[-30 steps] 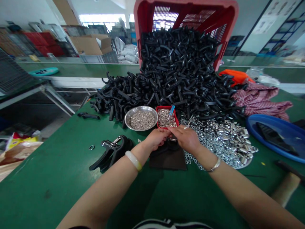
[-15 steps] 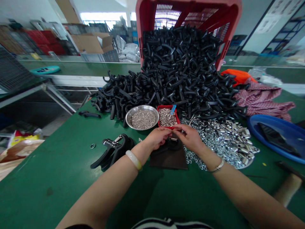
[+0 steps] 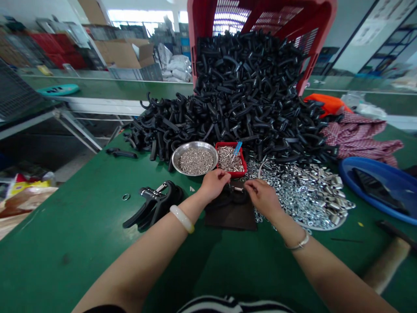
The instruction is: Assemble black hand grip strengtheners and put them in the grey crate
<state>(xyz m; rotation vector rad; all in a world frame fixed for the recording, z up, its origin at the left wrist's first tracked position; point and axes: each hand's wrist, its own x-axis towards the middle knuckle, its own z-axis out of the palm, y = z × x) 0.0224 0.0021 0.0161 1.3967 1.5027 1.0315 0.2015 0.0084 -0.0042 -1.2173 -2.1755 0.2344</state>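
Note:
My left hand (image 3: 215,184) is closed in a pinch above a dark flat plate (image 3: 231,221); a small shiny bit shows below its fingertips, too small to name. On the plate lies a black hand grip exerciser (image 3: 240,199) with a metal spring (image 3: 239,189), partly hidden behind my left hand. My right hand (image 3: 263,198) is pinched closed just right of the spring, and whatever its fingers hold is hidden. Assembled black hand grips (image 3: 156,202) with springs lie to the left. Behind my hands are a metal bowl (image 3: 196,161) of small metal parts and a red tray (image 3: 245,167) of metal pins.
A red crate (image 3: 192,39) spills a heap of black handles (image 3: 234,113) across the back. Loose washers and springs (image 3: 306,195) spread at the right. Beyond them are a blue tray (image 3: 347,182), a checked cloth (image 3: 358,137) and a hammer (image 3: 387,263). A metal ring (image 3: 126,197) lies left.
My hands have parted: fingertips that met above the hand grip are now apart, the left slightly further left, the right further right and lower. The spring between them shows more plainly.

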